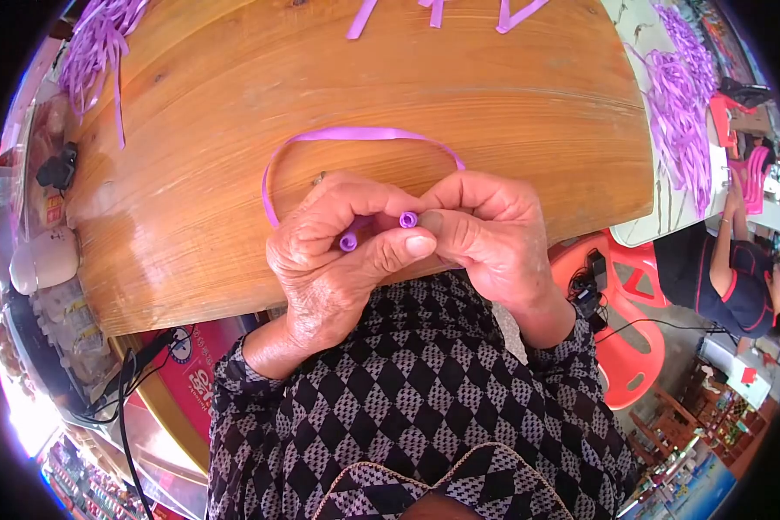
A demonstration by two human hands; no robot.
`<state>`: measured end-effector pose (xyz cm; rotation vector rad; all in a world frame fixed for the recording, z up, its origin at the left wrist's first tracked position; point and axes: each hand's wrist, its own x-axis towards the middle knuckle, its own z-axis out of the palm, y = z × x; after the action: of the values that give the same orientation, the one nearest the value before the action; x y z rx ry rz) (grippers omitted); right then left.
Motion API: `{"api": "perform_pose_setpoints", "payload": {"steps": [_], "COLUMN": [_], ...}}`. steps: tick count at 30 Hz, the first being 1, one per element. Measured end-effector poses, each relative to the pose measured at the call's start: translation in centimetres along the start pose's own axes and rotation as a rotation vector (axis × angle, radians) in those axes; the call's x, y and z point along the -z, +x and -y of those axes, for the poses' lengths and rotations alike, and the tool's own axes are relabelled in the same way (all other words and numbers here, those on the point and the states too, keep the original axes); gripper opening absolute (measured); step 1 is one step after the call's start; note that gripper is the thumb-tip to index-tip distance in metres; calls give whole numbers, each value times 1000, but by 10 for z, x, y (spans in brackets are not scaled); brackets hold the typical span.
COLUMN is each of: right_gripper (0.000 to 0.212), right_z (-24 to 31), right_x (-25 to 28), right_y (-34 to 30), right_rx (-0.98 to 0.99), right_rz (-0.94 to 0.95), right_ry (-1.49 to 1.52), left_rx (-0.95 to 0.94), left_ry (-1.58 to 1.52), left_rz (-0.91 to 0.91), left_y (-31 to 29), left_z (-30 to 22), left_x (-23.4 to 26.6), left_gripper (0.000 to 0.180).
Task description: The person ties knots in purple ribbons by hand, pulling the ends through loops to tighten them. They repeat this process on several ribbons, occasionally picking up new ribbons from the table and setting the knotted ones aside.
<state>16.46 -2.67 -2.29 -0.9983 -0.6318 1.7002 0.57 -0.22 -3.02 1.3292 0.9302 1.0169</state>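
Note:
Both hands meet over the near edge of a wooden table (234, 286). A purple ribbon (355, 133) arches in a loop beyond them. One part of it is rolled into a small tight coil (408, 220), pinched between the thumb and fingers of my left hand (334, 251). A second purple roll (348, 241) sits in the curled fingers of that same hand. My right hand (490, 230) has its thumb and forefinger closed right beside the coil, where the ribbon seems to run in. Its fingertips hide the ribbon there.
Purple ribbon bundles lie at the far left (104, 39) and on a white marbled table (637, 227) at right. Ribbon ends (435, 12) lie at the far edge. An orange plastic chair (628, 360) stands right, beyond it a seated person (728, 277). Black cables (126, 407) hang at left.

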Motion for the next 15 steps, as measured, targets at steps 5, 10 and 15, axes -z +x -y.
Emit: {"api": "perform_pose_setpoints", "payload": {"steps": [5, 10, 15], "right_gripper": [15, 7, 7], "right_z": [-2, -12, -14], "right_x": [-8, -16, -16], "right_y": [0, -2, -1], "right_rx": [27, 194, 216], "right_rz": [-41, -31, -37], "right_ry": [-20, -149, -80], "left_rx": [-129, 80, 153], "left_ry": [116, -404, -324], "left_rz": [-25, -101, -64], "left_y": [2, 5, 3], "left_z": [1, 2, -4], "left_x": [5, 4, 9], "left_gripper": [18, 16, 18]}}
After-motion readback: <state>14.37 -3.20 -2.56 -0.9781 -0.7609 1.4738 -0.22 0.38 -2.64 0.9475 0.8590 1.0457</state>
